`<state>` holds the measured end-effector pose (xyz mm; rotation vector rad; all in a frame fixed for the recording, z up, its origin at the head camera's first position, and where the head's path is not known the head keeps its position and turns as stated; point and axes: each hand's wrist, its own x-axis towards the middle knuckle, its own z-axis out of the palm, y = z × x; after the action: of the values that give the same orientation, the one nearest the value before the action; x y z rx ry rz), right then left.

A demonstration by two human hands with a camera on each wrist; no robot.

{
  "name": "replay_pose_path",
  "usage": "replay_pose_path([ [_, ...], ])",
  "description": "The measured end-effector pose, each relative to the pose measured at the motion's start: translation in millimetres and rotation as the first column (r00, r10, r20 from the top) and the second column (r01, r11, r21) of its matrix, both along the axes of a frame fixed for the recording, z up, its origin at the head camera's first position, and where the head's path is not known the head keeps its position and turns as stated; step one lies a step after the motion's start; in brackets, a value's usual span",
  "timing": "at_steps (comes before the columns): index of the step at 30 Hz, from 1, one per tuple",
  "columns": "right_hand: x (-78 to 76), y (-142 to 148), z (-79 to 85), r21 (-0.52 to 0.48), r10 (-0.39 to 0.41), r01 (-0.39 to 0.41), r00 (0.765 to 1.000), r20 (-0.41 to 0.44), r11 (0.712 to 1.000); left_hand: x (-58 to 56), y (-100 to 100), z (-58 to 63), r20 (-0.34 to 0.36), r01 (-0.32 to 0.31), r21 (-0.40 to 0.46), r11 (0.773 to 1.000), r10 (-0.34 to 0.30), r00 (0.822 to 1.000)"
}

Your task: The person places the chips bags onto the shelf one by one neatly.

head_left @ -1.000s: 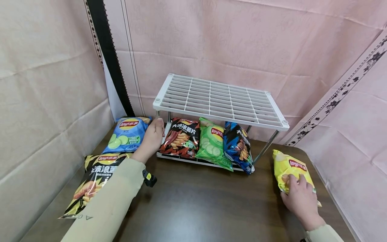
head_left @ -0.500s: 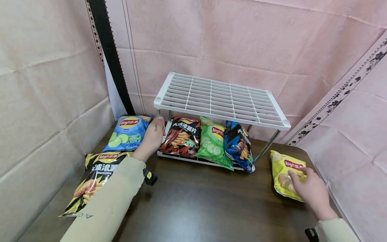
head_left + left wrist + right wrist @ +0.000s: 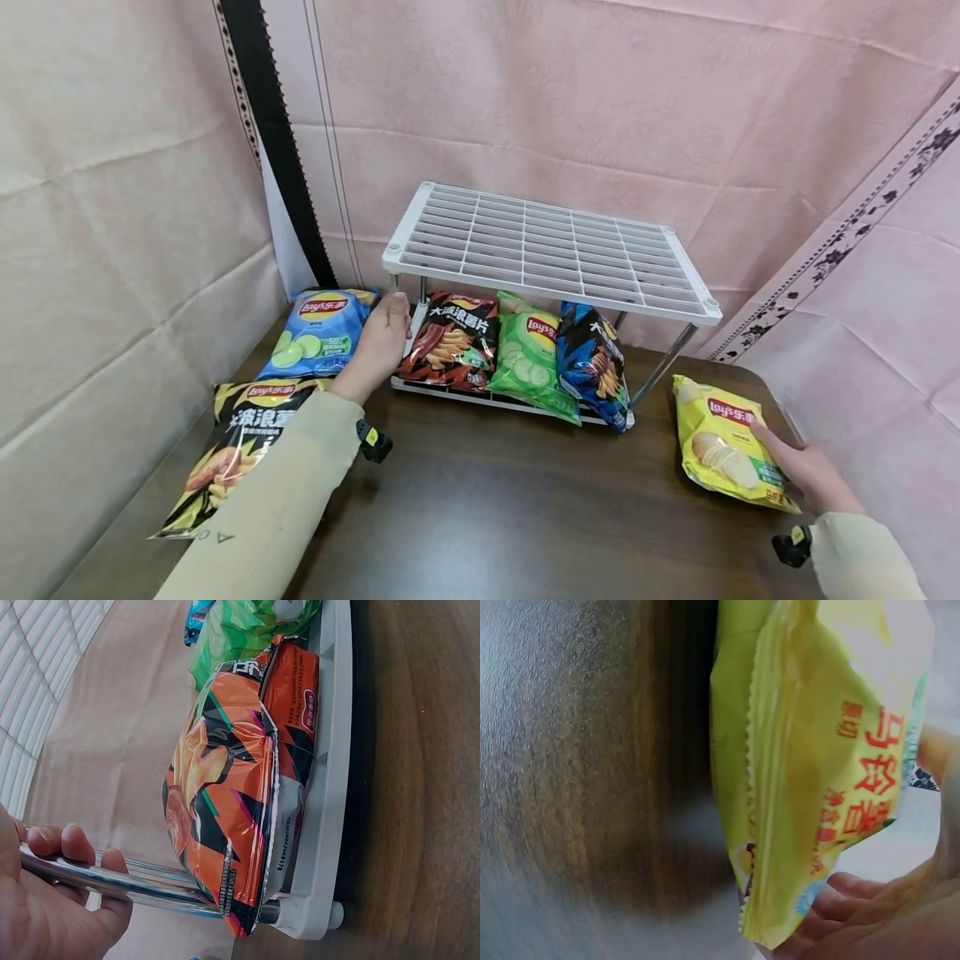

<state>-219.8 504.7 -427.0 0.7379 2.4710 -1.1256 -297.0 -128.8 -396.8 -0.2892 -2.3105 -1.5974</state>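
The yellow bag (image 3: 723,442) is on the counter (image 3: 487,500), to the right of the rack (image 3: 555,292) and well apart from it. The right hand (image 3: 813,479) has its grip closed on that bag's right side, thumb on the front and fingers behind. Whether the bag's full weight rests on the counter cannot be told. The left hand (image 3: 384,333) has its grip curled round the rack's front left post (image 3: 161,895).

Handling the bag well likely calls for a light pinch, since chips crush easily, with the fingers spread wide behind it so the puffy pack does not fold. A firm but gentle hold on the post should steady the rack without tugging it sideways.

On the rack's lower shelf stand the red bag (image 3: 450,342), the green bag (image 3: 528,358) and the dark blue bag (image 3: 592,367), the last two jutting past its front edge. The rack's front right post (image 3: 663,364) could snag anything passing that end. Left of the rack lie the light blue bag (image 3: 318,333) and, nearer the person, the black bag (image 3: 240,442), partly covered by the left sleeve (image 3: 262,508).
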Motion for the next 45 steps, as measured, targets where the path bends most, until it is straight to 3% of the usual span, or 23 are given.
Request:
replay_pose_path([
  [5,3.3,6.4,-1.7,-0.053,0.007,-0.004,0.999,0.043,0.999,-0.8,3.6,2.0,0.005,0.008,0.004,1.0,-0.008,1.0],
  [13,6.5,8.5,-4.9,-0.243,0.011,0.011,0.996,0.088,0.97,0.5,2.4,1.2,0.007,-0.011,0.008,1.0,0.011,1.0],
  [19,3.8,5.7,-5.6,-0.292,0.038,-0.016,0.997,0.072,0.956,2.1,1.0,-2.4,0.022,-0.01,0.021,1.0,0.01,1.0],
  [25,3.8,2.5,-7.2,-0.379,0.07,-0.051,0.997,0.037,0.924,0.6,0.5,-4.8,0.008,-0.011,0.015,1.0,0.011,1.0],
  [29,4.6,-1.7,-6.9,-0.378,0.019,-0.003,0.999,0.04,0.926,-0.7,0.7,-5.2,0.007,-0.014,0.019,1.0,0.014,1.0],
  [32,5.0,-5.0,-6.2,-0.331,-0.019,0.031,0.999,0.04,0.943,-0.6,1.5,-4.8,0.015,-0.016,0.024,1.0,0.016,1.0],
  [45,-2.0,-7.2,-5.8,-0.282,-0.016,0.034,0.998,0.066,0.959,0.8,2.6,-2.6,0.011,-0.013,0.039,0.999,0.013,1.0],
])
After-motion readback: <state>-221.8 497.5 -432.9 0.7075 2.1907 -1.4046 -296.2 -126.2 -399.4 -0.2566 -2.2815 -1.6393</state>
